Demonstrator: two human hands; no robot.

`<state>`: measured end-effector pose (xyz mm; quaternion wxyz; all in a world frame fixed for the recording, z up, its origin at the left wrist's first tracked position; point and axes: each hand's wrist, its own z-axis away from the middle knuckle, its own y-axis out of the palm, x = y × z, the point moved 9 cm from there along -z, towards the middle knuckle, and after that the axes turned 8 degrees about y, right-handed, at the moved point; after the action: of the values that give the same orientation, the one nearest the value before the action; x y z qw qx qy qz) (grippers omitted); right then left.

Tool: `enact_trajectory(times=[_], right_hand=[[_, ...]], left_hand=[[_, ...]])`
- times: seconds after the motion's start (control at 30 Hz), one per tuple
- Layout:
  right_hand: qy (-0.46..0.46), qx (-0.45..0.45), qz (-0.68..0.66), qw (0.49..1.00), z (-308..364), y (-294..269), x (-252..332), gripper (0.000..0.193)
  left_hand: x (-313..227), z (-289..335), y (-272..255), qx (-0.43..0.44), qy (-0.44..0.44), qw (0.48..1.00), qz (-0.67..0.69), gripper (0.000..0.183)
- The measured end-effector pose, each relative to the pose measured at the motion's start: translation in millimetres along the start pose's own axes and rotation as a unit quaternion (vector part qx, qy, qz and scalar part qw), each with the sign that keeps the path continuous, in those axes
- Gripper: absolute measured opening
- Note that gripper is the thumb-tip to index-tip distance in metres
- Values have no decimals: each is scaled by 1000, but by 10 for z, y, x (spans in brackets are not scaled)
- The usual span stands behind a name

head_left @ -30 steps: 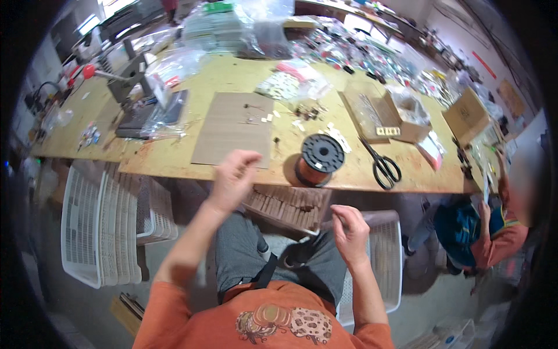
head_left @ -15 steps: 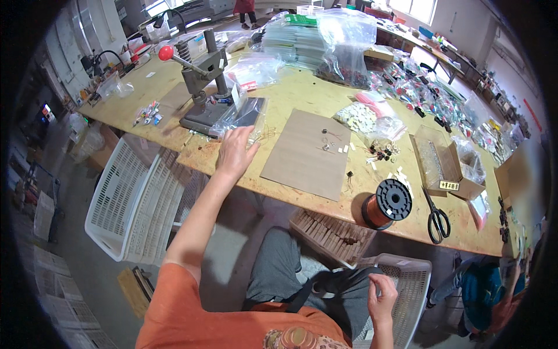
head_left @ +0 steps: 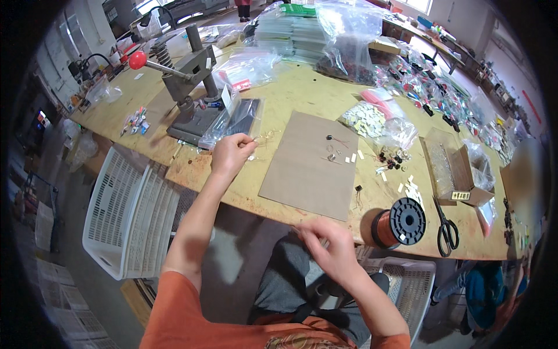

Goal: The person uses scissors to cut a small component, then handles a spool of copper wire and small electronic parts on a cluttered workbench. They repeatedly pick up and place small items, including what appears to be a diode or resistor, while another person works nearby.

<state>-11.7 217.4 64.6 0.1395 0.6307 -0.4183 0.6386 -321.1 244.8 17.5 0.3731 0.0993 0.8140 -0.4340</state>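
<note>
My left hand [head_left: 230, 156] is over the table's left front, thumb and fingertips pinched together beside a loose cluster of thin copper-coloured wires [head_left: 266, 137]. What sits between those fingertips is too small to make out. Above the table's front edge is my right hand [head_left: 332, 246], its thumb and forefinger brought together; anything they hold cannot be made out. A brown cardboard sheet [head_left: 308, 166] lies between the hands, bearing a small black part with wire leads [head_left: 329, 138] and a few small rings [head_left: 331, 157]. A spool of copper-coloured wire [head_left: 381, 228] stands right of my right hand.
A lever press with a red knob [head_left: 138, 60] stands at left, near a plastic bag [head_left: 218, 129]. Rightward are white pieces in a bag [head_left: 366, 119], black scissors [head_left: 447, 235] and an open carton [head_left: 459, 171]. White crates [head_left: 110, 215] stand below the table.
My right hand has risen from beside my lap to the table's front edge. My left hand has gone from spread fingers on the plastic bag to a pinch by the wires.
</note>
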Motion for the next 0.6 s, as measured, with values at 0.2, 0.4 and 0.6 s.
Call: enact_trajectory(times=[0.2, 0.4, 0.6], right_hand=[[315, 4, -452, 835, -1146, 724, -631, 25], [238, 21, -527, 816, -1713, 986, -778, 24], [219, 97, -554, 797, -1727, 1116, -746, 20]], left_hand=[[-97, 46, 57, -28, -4, 987, 156, 16], [-352, 313, 11, 0, 23, 987, 158, 14], [-144, 421, 118, 60, -104, 905, 408, 10]])
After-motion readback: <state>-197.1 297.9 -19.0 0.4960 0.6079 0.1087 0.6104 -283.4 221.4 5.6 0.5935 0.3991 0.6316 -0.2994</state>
